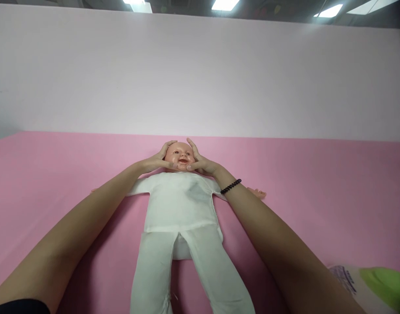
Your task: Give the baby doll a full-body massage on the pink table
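Observation:
A baby doll [180, 205] in a white shirt and white trousers lies on its back on a pink surface [317, 183], head away from me. My left hand [157, 160] cups the left side of the doll's head [179, 155], fingers curved over the top and thumb under the chin. My right hand [201, 162] cups the other side the same way, thumb at the chin. A black bead bracelet [230, 186] sits on my right wrist. The doll's bare hand [257, 192] sticks out beyond my right forearm.
A pale pink wall [200, 78] rises behind the surface. At the bottom right corner lies a white pack with purple print and a green lid [379, 285], partly cut off by the frame.

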